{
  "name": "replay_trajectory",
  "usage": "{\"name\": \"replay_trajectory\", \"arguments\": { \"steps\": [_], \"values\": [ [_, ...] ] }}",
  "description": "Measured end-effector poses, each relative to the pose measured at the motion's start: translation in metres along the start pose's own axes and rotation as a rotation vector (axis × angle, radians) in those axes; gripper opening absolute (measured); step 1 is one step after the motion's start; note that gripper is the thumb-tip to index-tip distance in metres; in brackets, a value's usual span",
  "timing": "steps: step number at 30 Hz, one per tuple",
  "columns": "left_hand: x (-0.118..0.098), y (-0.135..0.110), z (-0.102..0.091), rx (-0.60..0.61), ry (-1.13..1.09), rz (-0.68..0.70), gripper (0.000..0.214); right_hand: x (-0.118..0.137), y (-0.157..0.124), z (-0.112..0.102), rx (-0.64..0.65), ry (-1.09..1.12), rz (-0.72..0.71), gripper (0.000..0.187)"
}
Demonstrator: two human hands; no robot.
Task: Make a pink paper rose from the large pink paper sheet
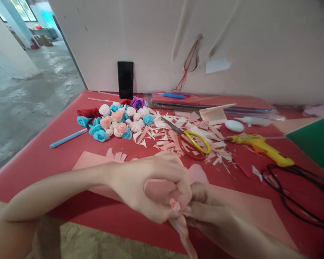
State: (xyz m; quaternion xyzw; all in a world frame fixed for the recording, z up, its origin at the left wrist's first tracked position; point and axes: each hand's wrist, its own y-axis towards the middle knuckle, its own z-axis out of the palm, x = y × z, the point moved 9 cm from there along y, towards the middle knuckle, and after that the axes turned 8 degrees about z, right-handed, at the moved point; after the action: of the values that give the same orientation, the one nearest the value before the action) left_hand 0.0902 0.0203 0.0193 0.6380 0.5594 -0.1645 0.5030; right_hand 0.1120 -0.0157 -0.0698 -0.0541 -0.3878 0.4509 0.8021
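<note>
A small pink paper rose is pinched between my two hands near the table's front edge. My left hand arches over it, thumb and fingertips closed at its base. From the right, the closed fingers of my right hand meet there too. A pale pink twisted strip hangs down below the rose. Pink paper sheets lie flat under my hands. Beyond them, scissors with yellow and red handles rest on a heap of pink and white paper scraps.
Several finished paper roses cluster at the back left. A black phone leans on the wall, and a blue pen lies nearer. At right are a yellow glue gun with its black cable and a white oval object.
</note>
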Motion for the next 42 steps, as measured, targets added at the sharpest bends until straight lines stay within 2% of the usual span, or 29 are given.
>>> {"name": "replay_trajectory", "arguments": {
  "steps": [4,8,11,14,17,21,26,32,36,42],
  "values": [
    [-0.007,0.001,0.003,0.031,0.091,0.099,0.02,0.0,0.001,0.0,-0.02,-0.025,0.026,0.014],
    [-0.014,0.0,0.005,0.07,0.15,0.156,0.016,0.002,0.001,0.003,0.033,-0.17,0.038,0.014],
    [-0.017,-0.002,0.005,0.09,0.171,0.165,0.014,0.004,-0.002,0.002,0.044,-0.297,0.024,0.013],
    [-0.018,-0.003,0.006,0.129,0.18,0.179,0.011,0.003,-0.005,-0.006,-0.023,-0.413,0.021,0.008],
    [-0.02,-0.001,0.008,0.156,0.193,0.203,0.009,-0.004,-0.008,-0.015,-0.07,-0.421,0.046,0.009],
    [-0.022,0.004,0.007,0.142,0.208,0.191,0.011,-0.003,-0.008,-0.015,-0.051,-0.429,0.03,0.01],
    [-0.018,0.001,0.009,0.152,0.267,0.176,0.014,0.002,-0.004,-0.006,-0.037,-0.321,0.066,0.011],
    [-0.015,-0.004,0.007,0.154,0.274,0.218,0.016,-0.006,0.006,-0.003,0.054,-0.055,0.09,0.01],
    [-0.015,0.002,0.005,0.144,0.243,0.188,0.011,-0.008,0.007,-0.005,0.078,-0.019,0.08,0.013],
    [-0.013,0.004,0.0,0.085,0.228,0.154,0.011,0.002,0.004,-0.001,0.069,0.009,0.024,0.014]
  ]
}}
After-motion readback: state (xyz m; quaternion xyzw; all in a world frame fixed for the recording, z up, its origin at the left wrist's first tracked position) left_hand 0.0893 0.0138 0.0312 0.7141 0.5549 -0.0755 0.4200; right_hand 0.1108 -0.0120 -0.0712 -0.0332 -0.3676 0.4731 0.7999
